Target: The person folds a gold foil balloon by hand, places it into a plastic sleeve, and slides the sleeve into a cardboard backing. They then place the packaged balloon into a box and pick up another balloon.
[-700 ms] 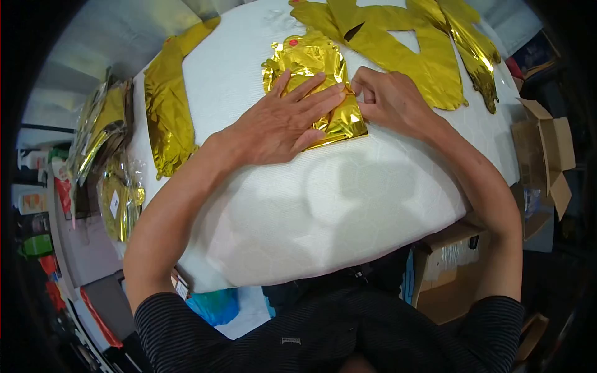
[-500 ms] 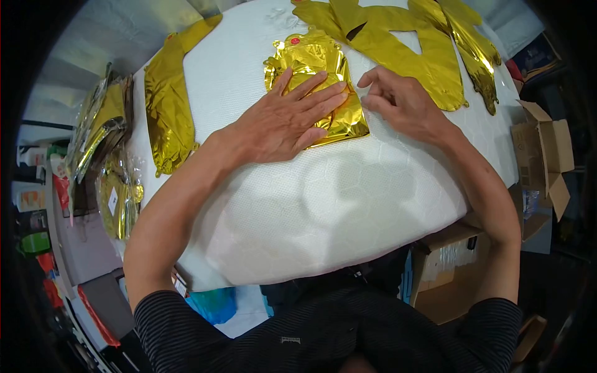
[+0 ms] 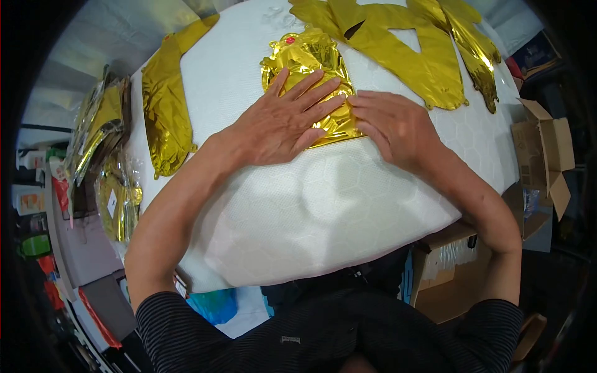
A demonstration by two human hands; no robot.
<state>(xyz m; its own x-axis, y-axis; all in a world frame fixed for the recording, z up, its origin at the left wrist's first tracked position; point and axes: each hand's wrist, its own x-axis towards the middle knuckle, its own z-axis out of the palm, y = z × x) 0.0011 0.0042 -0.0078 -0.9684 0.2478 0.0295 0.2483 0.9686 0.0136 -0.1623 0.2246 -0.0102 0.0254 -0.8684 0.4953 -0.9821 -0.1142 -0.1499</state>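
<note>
A folded gold foil balloon point(image 3: 314, 53) lies on the white padded surface in front of me, a small red spot near its top. My left hand point(image 3: 280, 118) rests flat across its middle, fingers spread, pressing on the foil. At the right edge of the same balloon is my right hand point(image 3: 398, 124), its fingers bent together and thumb below, gripping the foil edge. The fingertips partly cover that edge. Another flat gold foil balloon point(image 3: 166, 105) lies to the left, and larger unfolded gold foil balloons point(image 3: 404, 59) spread over the back right.
Clear bags with gold foil pieces point(image 3: 118, 199) hang over the left side. An open cardboard box point(image 3: 541, 146) stands at the right, and another carton point(image 3: 448, 280) sits below the front edge. A blue plastic bag point(image 3: 214, 304) is under the white padded surface point(image 3: 280, 236).
My right hand has come left and down onto the balloon's right edge from just beside it. My left hand stays flat, and the balloon has shifted slightly left.
</note>
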